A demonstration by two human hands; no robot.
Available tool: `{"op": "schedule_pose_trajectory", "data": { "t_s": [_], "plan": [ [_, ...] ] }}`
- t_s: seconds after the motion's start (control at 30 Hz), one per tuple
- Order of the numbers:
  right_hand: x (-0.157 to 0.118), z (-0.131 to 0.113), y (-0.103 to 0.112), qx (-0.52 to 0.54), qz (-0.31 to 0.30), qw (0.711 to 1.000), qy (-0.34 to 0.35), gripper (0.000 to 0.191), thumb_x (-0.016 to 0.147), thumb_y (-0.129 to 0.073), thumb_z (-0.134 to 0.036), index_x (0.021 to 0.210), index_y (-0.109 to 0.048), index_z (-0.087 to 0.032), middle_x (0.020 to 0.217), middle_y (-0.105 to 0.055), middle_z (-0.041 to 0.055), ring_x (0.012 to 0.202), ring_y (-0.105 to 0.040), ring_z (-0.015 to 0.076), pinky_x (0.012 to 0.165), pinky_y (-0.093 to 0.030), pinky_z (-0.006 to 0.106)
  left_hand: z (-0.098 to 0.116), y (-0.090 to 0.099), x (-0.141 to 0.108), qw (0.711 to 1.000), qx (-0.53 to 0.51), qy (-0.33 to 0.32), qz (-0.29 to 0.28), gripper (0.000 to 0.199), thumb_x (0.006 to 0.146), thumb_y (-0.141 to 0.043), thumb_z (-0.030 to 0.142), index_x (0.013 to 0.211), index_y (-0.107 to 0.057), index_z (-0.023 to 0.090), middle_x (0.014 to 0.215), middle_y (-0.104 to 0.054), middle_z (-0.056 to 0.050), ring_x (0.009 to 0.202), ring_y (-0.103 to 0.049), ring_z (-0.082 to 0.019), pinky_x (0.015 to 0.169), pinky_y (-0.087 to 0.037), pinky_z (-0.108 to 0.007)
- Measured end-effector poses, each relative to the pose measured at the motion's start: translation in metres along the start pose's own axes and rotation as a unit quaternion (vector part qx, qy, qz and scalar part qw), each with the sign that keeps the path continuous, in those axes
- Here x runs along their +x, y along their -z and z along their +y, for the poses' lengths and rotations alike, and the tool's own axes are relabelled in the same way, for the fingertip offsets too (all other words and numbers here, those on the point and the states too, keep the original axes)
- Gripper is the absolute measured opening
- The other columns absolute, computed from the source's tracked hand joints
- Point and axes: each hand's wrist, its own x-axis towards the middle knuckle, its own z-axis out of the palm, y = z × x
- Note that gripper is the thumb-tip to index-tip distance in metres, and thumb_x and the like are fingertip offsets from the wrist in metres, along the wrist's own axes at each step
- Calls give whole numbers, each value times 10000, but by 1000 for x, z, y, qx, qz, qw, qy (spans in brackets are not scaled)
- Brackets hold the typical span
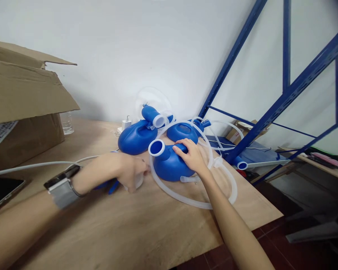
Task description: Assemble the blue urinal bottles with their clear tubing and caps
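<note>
A blue plastic urinal bottle (173,168) with a wide white-rimmed mouth sits on the wooden table. My right hand (190,153) is closed round its handle from above. A clear hose (186,200) loops round the bottle and passes under my right forearm. To the left of the bottle, my left hand (129,170) is smeared by motion, its fingers curled on a translucent white piece (139,182) whose kind I cannot make out. Partly hidden under that hand lies a flat blue item (113,187). My left wrist wears a watch-like band (64,191).
More blue bottles (136,138) with clear hoses crowd the back of the table (146,232). An opened cardboard box (25,138) and a phone-like dark device (2,191) are on the left. A blue metal rack (242,138) stands at the right, beyond the table's edge.
</note>
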Motion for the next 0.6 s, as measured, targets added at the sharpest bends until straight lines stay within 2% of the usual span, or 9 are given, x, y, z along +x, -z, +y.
{"op": "schedule_pose_trajectory", "data": {
  "t_s": [0.07,0.13,0.27,0.37,0.47,0.53,0.6],
  "plan": [
    [0,0,0,-1,1,1000,2,324,977,-558,-542,992,-694,-247,1033,-730,71,1020,-642,301,974,-474,480,5,22,-10,1000,-12,-24,-4,561,661,-739,348,1219,-712,301,1093,-754,-55,930,-702,-278,761,-552,-341],
    [0,1,0,-4,3,1000,2,322,981,-553,-539,999,-698,-252,1040,-732,70,1030,-643,302,977,-473,478,3,41,-23,999,-20,-27,31,526,755,-675,406,1266,-686,281,1112,-743,-56,992,-690,-272,834,-538,-342],
    [1,4,0,-14,7,1000,-7,326,985,-549,-537,1014,-706,-252,1048,-732,74,1044,-648,300,976,-478,468,-14,64,-46,993,-8,39,114,516,805,-642,565,1214,-699,255,1106,-744,-70,954,-688,-282,784,-525,-345],
    [1,5,0,-19,7,1000,-11,336,988,-543,-538,1021,-712,-250,1055,-733,78,1041,-647,298,974,-478,461,-22,67,-51,983,-18,28,181,504,764,-694,556,1155,-686,237,1088,-743,-69,937,-689,-272,791,-530,-349],
    [1,5,1,-18,9,1000,-8,345,991,-534,-542,1024,-714,-249,1054,-736,78,1025,-643,295,976,-476,460,-18,65,-45,960,-65,-19,271,489,740,-731,561,1082,-648,221,1093,-741,-65,982,-684,-265,876,-543,-380],
    [1,5,1,-18,8,1000,-7,354,992,-531,-545,1022,-715,-244,1052,-737,82,1020,-642,298,975,-474,466,-13,62,-38,938,-114,-59,323,428,759,-730,570,974,-613,218,1137,-741,-67,1064,-669,-265,909,-540,-380],
    [1,4,1,-18,5,1000,-6,357,991,-532,-545,1024,-715,-240,1057,-738,85,1027,-640,302,975,-473,474,-10,58,-30,922,-155,-78,345,410,783,-719,586,831,-557,213,1191,-740,-70,1116,-653,-265,899,-532,-363]
  ]
}}
